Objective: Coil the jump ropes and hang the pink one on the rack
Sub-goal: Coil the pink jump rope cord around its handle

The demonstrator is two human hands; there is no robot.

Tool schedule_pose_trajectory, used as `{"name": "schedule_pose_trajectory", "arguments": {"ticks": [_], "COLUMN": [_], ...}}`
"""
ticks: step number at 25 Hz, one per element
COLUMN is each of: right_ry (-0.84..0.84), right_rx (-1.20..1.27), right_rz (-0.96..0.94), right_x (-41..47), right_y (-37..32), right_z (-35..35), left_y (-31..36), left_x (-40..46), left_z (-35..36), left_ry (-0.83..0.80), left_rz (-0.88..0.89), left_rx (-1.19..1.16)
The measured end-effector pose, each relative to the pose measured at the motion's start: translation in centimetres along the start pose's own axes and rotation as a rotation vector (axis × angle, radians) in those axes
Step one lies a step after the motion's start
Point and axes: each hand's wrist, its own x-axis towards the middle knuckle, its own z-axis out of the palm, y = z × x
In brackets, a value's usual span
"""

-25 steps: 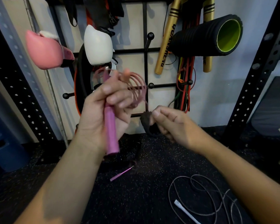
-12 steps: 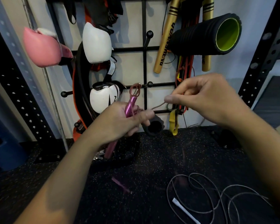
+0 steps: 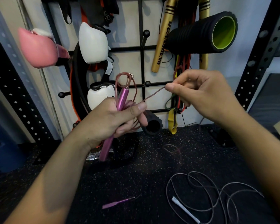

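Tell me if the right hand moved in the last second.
Yes. The right hand rose from beside the small black roller up and right, now level with the rack's lower pegs, pinching the pink rope's cord.

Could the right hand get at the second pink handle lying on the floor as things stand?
Probably not right away: the right hand is pinching the pink rope, taut to the left hand. The second pink handle lies uncovered on the floor, so the path itself looks free.

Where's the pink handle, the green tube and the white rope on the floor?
pink handle (image 3: 122, 98), head view, upper shaft above the left hand.
green tube (image 3: 223, 32), head view, green inner wall.
white rope (image 3: 181, 203), head view, its white handle.
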Motion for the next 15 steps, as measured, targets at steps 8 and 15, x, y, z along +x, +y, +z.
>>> {"name": "schedule_pose_trajectory", "arguments": {"ticks": [8, 15], "right_ry": [0.019, 0.042], "right_rx": [0.072, 0.096], "right_rz": [0.045, 0.083], "right_x": [0.4, -0.2], "right_y": [0.4, 0.5], "right_z": [0.1, 1.9], "left_y": [0.1, 0.5], "left_x": [-0.1, -0.2], "left_z": [0.4, 0.9], "left_ry": [-0.024, -0.002], "left_rz": [-0.01, 0.059], "left_rx": [-0.164, -0.402]}}
